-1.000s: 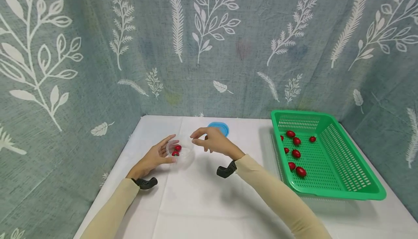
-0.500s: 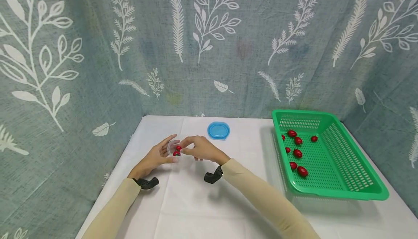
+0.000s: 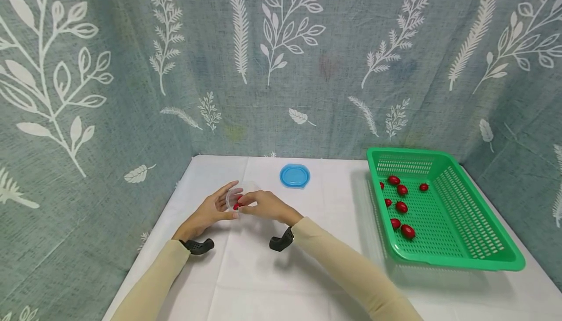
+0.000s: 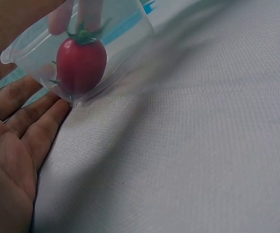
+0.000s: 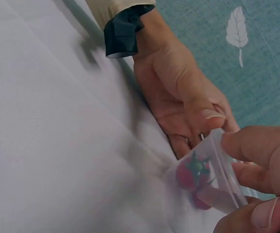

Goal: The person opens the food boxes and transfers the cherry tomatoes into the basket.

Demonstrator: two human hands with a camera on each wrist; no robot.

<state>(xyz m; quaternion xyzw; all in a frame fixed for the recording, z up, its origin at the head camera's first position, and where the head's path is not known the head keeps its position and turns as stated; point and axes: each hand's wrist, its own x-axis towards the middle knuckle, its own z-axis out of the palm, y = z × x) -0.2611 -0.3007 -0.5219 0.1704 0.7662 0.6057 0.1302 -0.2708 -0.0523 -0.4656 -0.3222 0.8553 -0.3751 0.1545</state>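
My left hand holds a small clear plastic container between thumb and fingers, low over the white cloth and tilted toward the right hand. Inside lie two red cherry tomatoes with green stem tops; the larger-looking tomato fills much of the left wrist view. My right hand reaches in at the container's mouth. Its index finger and thumb are spread apart at the rim in the right wrist view. In the left wrist view, two fingertips hang straight down just above the tomato's stem.
A blue lid lies on the white-covered table behind the hands. To the right stands a green perforated basket with several red tomatoes toward its left side. A leaf-patterned grey-green curtain rises behind and at both sides.
My right hand has moved left from in front of the blue lid to the container's mouth, uncovering the lid. My left hand and the container have hardly moved.
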